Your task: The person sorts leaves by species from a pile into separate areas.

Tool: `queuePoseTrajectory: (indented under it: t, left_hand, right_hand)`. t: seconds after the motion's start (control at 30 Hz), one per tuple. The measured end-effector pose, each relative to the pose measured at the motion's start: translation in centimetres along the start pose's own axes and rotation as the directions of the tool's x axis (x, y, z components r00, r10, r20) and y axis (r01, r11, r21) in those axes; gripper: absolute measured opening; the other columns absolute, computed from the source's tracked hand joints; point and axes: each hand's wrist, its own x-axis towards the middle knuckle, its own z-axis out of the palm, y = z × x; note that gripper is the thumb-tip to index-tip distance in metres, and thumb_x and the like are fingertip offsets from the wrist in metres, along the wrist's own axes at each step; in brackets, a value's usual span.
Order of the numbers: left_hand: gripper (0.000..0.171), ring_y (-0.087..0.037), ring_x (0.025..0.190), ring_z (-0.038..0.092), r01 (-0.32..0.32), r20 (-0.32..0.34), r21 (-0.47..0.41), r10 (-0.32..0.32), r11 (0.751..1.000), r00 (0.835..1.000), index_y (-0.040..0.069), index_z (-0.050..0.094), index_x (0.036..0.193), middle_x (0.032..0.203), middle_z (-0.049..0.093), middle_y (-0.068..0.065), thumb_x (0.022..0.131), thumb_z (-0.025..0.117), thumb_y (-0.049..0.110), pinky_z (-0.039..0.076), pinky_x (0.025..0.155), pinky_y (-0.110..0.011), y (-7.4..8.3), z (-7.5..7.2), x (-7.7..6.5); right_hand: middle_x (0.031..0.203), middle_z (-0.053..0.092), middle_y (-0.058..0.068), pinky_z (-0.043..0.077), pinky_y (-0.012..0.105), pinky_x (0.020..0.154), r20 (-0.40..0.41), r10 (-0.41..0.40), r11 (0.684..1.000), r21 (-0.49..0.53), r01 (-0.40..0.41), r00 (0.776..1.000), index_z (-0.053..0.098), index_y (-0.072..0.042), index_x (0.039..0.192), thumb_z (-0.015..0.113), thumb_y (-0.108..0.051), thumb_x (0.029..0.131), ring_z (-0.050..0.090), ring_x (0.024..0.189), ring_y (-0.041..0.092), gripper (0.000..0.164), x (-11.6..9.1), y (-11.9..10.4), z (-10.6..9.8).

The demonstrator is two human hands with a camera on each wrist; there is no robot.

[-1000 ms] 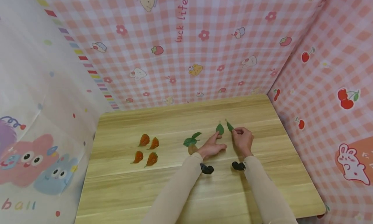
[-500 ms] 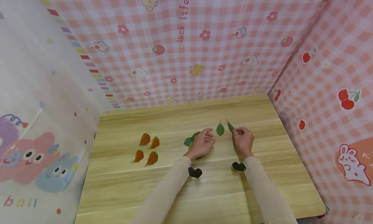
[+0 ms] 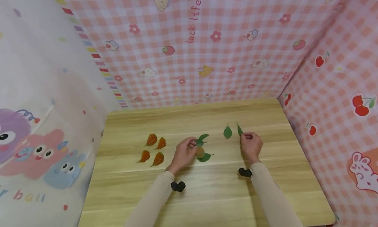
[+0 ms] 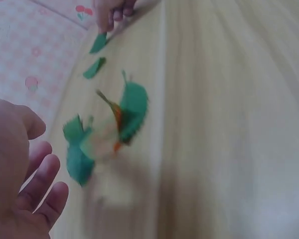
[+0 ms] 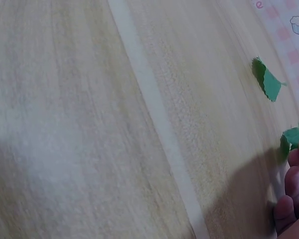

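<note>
My right hand (image 3: 251,144) pinches the lower end of a narrow-looking green leaf (image 3: 240,130) on the table. Just left of it lies another green leaf (image 3: 227,132), flat and apart from my fingers. My left hand (image 3: 183,154) is at the left side of a small group: overlapping green leaves (image 3: 199,142), a round tan-orange leaf (image 3: 200,152) and a toothed green leaf (image 3: 204,158). In the left wrist view, the left hand's fingers (image 4: 45,174) are loosely bent with nothing between them, apart from the green leaves (image 4: 79,160).
Several orange-brown leaves (image 3: 151,139) lie in two rows on the left part of the wooden table (image 3: 133,194). A pink checked cloth (image 3: 183,66) rises behind the table, with another cloth wall on each side.
My left hand has moved left, from the single green leaf across the group to its left side. The right hand keeps its pinch on the narrow leaf. The head view has shifted slightly.
</note>
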Motion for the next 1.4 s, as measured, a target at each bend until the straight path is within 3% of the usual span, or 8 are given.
queuePoseTrajectory:
  t: [0.1, 0.27, 0.47, 0.63, 0.8, 1.07, 1.23, 1.4]
  left_hand:
    - [0.038, -0.034, 0.109, 0.077, -0.069, -0.042, 0.023, 0.070, 0.997, 0.997, -0.005, 0.071, 0.139, 0.118, 0.081, -0.019, 0.104, 0.066, 0.007, 0.063, 0.099, -0.053, -1.4, -0.3, -1.2]
    - [0.032, -0.029, 0.109, 0.076, -0.189, -0.083, 0.098, 0.198, 0.977, 0.977, -0.002, 0.075, 0.133, 0.118, 0.080, -0.015, 0.108, 0.068, 0.017, 0.063, 0.098, -0.046, -4.1, 0.0, -2.7]
    - [0.028, -0.039, 0.124, 0.074, -0.208, -0.006, 0.228, 0.215, 0.951, 0.976, -0.002, 0.078, 0.128, 0.131, 0.079, -0.019, 0.103, 0.079, 0.012, 0.060, 0.107, -0.058, -2.6, 0.6, -4.0]
    - [0.031, -0.034, 0.131, 0.073, -0.266, 0.037, 0.359, 0.271, 0.895, 0.962, 0.003, 0.081, 0.127, 0.136, 0.078, -0.015, 0.100, 0.087, 0.016, 0.058, 0.111, -0.055, -2.1, 1.8, -4.0]
    - [0.033, -0.031, 0.130, 0.075, -0.296, 0.080, 0.403, 0.289, 0.866, 0.954, 0.007, 0.082, 0.127, 0.138, 0.079, -0.011, 0.099, 0.090, 0.022, 0.059, 0.110, -0.052, -1.5, 2.4, -3.5]
    - [0.021, -0.023, 0.108, 0.080, -0.358, 0.008, 0.458, 0.399, 0.814, 0.917, 0.014, 0.086, 0.115, 0.119, 0.085, -0.005, 0.098, 0.090, 0.027, 0.062, 0.092, -0.043, -3.8, 3.7, -2.9]
    - [0.012, -0.021, 0.106, 0.079, -0.341, -0.024, 0.422, 0.387, 0.840, 0.922, 0.020, 0.086, 0.109, 0.113, 0.084, 0.000, 0.099, 0.087, 0.026, 0.062, 0.089, -0.043, -6.4, 4.9, -2.4]
    - [0.006, -0.022, 0.104, 0.079, -0.320, -0.031, 0.430, 0.368, 0.844, 0.929, 0.019, 0.087, 0.105, 0.110, 0.085, 0.000, 0.100, 0.086, 0.023, 0.062, 0.088, -0.044, -5.6, 4.7, -2.4]
  right_hand:
    - [0.107, 0.083, 0.021, 0.046, 0.010, 0.069, -0.016, -0.002, 1.000, 0.001, 0.002, 1.000, 0.083, -0.003, 0.110, 0.078, -0.017, 0.105, 0.069, 0.085, 0.013, 0.015, 0.0, 0.3, -0.1]
    - [0.105, 0.082, 0.022, 0.045, 0.008, 0.067, -0.036, -0.018, 1.000, 0.013, 0.018, 0.999, 0.083, -0.002, 0.108, 0.079, -0.015, 0.104, 0.065, 0.080, 0.007, 0.014, -0.3, 0.4, -0.2]
    - [0.105, 0.083, 0.022, 0.045, 0.008, 0.067, -0.043, -0.022, 1.000, 0.010, 0.022, 0.999, 0.083, -0.002, 0.107, 0.079, -0.015, 0.104, 0.063, 0.078, 0.004, 0.014, -0.3, 0.1, -0.3]
    - [0.104, 0.083, 0.023, 0.044, 0.007, 0.066, -0.048, -0.022, 1.000, 0.007, 0.022, 0.999, 0.082, -0.002, 0.107, 0.079, -0.015, 0.104, 0.061, 0.075, 0.000, 0.014, -0.2, 0.1, -0.3]
    - [0.103, 0.082, 0.024, 0.043, 0.007, 0.064, -0.056, -0.044, 0.999, 0.009, 0.045, 0.997, 0.082, -0.001, 0.105, 0.080, -0.014, 0.103, 0.059, 0.074, 0.000, 0.014, -0.1, 0.3, -0.2]
    - [0.100, 0.083, 0.023, 0.041, 0.006, 0.064, -0.054, -0.066, 0.998, -0.010, 0.065, 0.996, 0.082, -0.001, 0.103, 0.081, -0.016, 0.102, 0.057, 0.071, -0.003, 0.015, -0.1, 0.5, 0.2]
    - [0.100, 0.082, 0.023, 0.042, 0.008, 0.065, -0.030, -0.078, 0.997, -0.012, 0.077, 0.997, 0.081, -0.001, 0.105, 0.079, -0.017, 0.103, 0.059, 0.074, 0.000, 0.016, -0.2, 0.6, 0.3]
    - [0.104, 0.081, 0.021, 0.045, 0.008, 0.067, 0.022, -0.075, 0.997, -0.013, 0.075, 0.997, 0.079, -0.001, 0.112, 0.078, -0.019, 0.104, 0.061, 0.078, 0.000, 0.020, -0.3, 0.7, -0.2]
